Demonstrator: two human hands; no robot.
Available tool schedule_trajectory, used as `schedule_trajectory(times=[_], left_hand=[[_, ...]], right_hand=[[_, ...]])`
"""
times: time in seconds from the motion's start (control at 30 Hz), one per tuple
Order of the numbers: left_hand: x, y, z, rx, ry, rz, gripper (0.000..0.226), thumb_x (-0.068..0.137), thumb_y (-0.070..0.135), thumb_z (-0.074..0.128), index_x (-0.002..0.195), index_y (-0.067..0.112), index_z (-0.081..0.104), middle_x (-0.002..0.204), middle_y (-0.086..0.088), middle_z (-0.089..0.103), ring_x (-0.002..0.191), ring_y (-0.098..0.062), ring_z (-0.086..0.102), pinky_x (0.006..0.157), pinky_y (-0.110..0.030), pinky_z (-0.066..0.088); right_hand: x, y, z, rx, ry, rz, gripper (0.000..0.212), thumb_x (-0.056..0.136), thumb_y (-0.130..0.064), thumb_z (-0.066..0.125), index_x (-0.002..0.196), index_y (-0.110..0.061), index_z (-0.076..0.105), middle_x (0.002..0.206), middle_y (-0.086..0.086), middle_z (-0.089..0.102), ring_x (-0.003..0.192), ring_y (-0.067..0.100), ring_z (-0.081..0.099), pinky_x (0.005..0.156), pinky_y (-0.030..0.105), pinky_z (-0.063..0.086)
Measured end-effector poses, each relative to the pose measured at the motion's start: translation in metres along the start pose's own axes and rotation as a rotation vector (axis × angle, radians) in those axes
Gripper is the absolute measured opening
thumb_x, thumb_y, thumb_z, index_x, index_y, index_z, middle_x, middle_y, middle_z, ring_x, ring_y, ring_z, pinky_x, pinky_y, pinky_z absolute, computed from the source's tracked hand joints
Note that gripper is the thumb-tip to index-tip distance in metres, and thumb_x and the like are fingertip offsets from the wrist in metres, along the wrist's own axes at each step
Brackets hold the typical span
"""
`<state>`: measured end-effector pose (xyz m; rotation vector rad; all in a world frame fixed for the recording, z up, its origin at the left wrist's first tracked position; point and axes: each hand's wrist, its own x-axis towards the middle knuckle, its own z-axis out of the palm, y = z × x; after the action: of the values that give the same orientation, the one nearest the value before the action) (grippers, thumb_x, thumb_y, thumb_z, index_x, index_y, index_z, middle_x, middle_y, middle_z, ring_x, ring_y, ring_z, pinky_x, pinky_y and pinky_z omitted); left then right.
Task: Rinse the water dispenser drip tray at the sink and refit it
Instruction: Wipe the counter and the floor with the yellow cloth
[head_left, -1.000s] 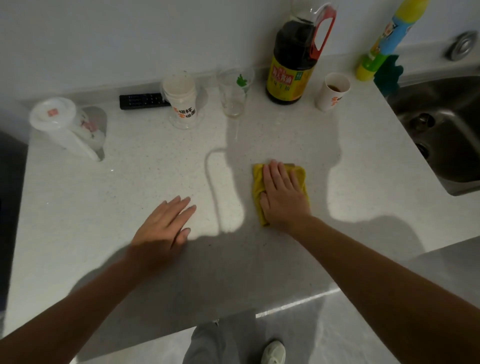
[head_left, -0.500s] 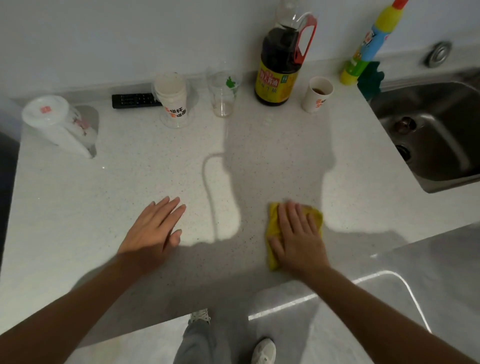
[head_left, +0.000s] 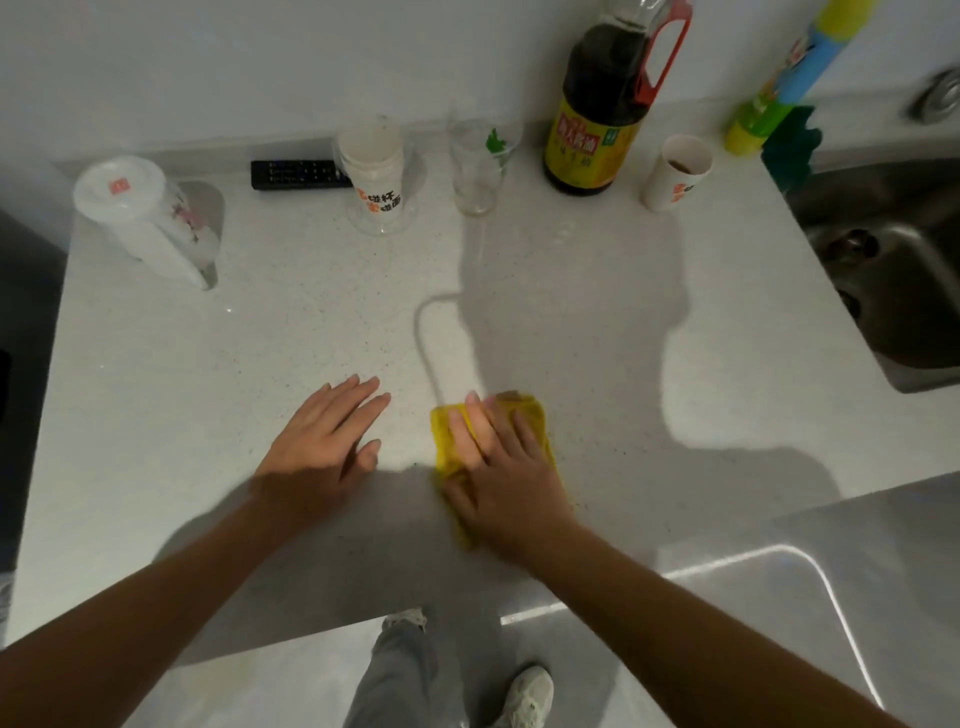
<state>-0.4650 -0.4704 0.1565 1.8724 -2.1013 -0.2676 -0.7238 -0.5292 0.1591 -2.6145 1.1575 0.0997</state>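
Since half a second ago, my right hand (head_left: 506, 467) and cloth (head_left: 540, 421) slid left, now near my left hand (head_left: 322, 447).
Head view: right hand flat, fingers straight, pressing yellow cloth onto counter (head_left: 208, 389). Left hand flat on counter, fingers straight, holding nothing. Sink (head_left: 883, 270) at far right edge. Where drip tray is, I cannot tell.

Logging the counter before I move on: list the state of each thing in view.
left hand, flat on the countertop, holding nothing
right hand, flat on the yellow cloth
yellow cloth, folded, pinned under the right hand
soy sauce bottle, upright, nearly full
paper cup, upright, dark residue inside
glass, upright, empty
white jug, lid on
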Motion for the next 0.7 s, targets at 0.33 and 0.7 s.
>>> schedule_trajectory(times=[0.33,0.7], left_hand=[[-0.003,-0.003,0.000,0.031,-0.027,-0.040,0.054,0.099,0.032,0.044,0.144,0.006,0.057,0.155,-0.013,0.050,0.147,-0.032,0.042,0.123,-0.049,0.027],[0.000,-0.002,-0.001,0.010,-0.070,-0.126,0.059,0.097,0.038,0.043,0.147,0.009,0.052,0.156,-0.013,0.048,0.145,-0.031,0.042,0.123,-0.047,0.028]], right_hand=[[0.004,0.129,-0.032,-0.060,0.041,0.423,0.081,0.101,-0.060,0.022,0.164,-0.008,0.019,0.170,0.019,0.019,0.157,0.038,0.020,0.126,0.054,0.017],[0.126,0.032,-0.034,-0.064,0.020,0.188,0.081,0.102,-0.061,0.025,0.165,-0.013,0.011,0.173,0.015,0.010,0.159,0.035,0.009,0.128,0.054,0.008]])
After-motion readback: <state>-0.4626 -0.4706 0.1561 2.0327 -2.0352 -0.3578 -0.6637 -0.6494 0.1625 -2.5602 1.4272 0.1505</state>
